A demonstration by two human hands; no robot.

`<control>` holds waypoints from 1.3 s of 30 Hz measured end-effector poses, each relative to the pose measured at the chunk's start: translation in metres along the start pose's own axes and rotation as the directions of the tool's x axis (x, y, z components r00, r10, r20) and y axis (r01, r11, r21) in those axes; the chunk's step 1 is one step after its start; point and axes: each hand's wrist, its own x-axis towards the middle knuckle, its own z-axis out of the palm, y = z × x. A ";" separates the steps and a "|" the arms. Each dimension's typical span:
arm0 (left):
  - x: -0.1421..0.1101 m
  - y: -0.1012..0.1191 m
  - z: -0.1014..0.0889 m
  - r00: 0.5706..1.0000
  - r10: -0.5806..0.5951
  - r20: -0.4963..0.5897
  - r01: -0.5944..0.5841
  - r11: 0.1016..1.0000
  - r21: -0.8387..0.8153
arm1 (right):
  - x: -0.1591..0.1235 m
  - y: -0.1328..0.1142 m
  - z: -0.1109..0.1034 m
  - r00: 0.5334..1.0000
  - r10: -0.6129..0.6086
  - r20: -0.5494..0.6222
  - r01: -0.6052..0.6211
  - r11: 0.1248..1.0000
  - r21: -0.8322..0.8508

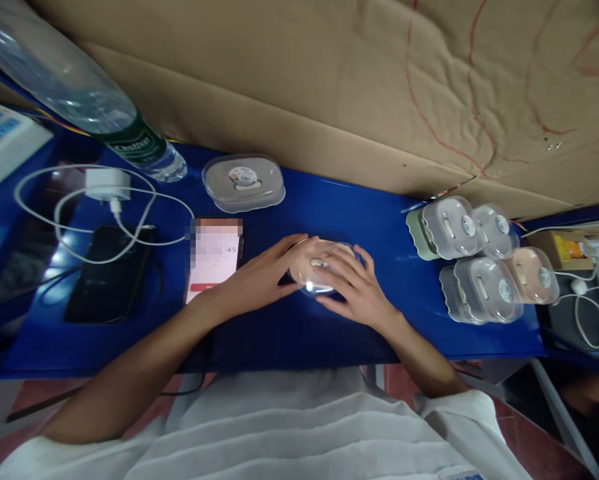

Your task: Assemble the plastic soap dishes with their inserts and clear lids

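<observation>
A small peach container with a clear domed plastic lid (310,280) sits on the blue table, between my two hands. My left hand (266,270) grips its left side, fingers along the far edge and thumb at the near side. Over the top and right side lies my right hand (356,287), fingers curved across the lid and thumb at the near rim. The pale tab on the lid shows partly beside the right fingertips. Much of the container is hidden under both hands.
A grey lidded container (244,183) stands behind. Several stacked containers (484,287) are at the right. Left of my hands are a lit phone (214,257), a dark phone (106,280), a white charger (108,185) with cable and a water bottle (134,137). A brown covered panel (329,87) rises behind.
</observation>
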 end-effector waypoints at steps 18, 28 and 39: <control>0.000 0.006 -0.001 0.999 -0.050 0.015 0.050 0.999 -0.001 | -0.014 0.002 0.003 0.985 0.125 0.123 -0.124 0.992 -0.014; 0.004 0.006 -0.028 0.907 0.007 -0.420 0.153 0.926 0.346 | -0.010 0.017 0.000 0.979 0.205 -0.016 -0.205 0.978 -0.026; 0.001 -0.036 -0.059 0.802 -0.106 -0.588 0.365 0.866 0.342 | 0.027 0.039 0.007 0.977 0.173 0.123 -0.179 0.983 0.035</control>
